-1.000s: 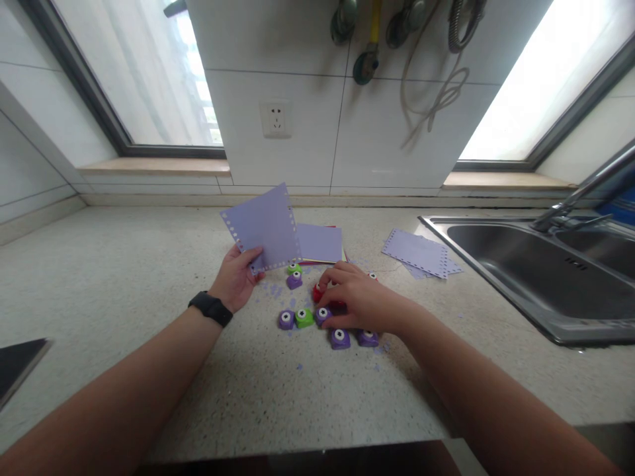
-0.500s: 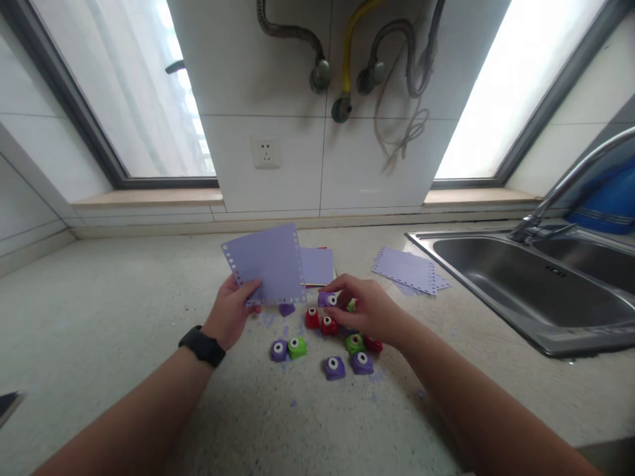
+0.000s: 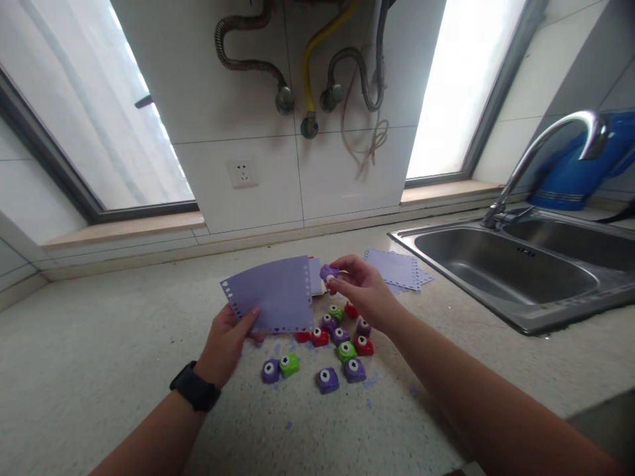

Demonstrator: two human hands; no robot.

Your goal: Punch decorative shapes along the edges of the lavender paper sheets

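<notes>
My left hand (image 3: pixel 232 338) pinches the lower left of a purple sheet of paper (image 3: pixel 272 294), which has small shapes punched along its left, right and bottom edges. My right hand (image 3: pixel 364 287) holds a purple craft punch (image 3: pixel 328 272) between thumb and fingers, raised off the counter just right of the sheet. Below lie several small punches, among them a red punch (image 3: pixel 364 346), a green punch (image 3: pixel 346 351) and a purple punch (image 3: pixel 328 380). A purple and green pair, with the green punch (image 3: pixel 288 363) on the right, sits nearer my left hand. The sheet partly covers a red punch.
More punched purple sheets (image 3: pixel 391 268) lie stacked by the steel sink (image 3: pixel 496 264). Another stack of paper (image 3: pixel 315 276) is partly behind the held sheet. Purple paper scraps dot the counter (image 3: pixel 223 430). A faucet (image 3: pixel 546 142) arches over the sink.
My right hand has lifted the purple punch up from the group of punches. The left hand still holds the sheet, now lower over the punches. The camera view has shifted to the right.
</notes>
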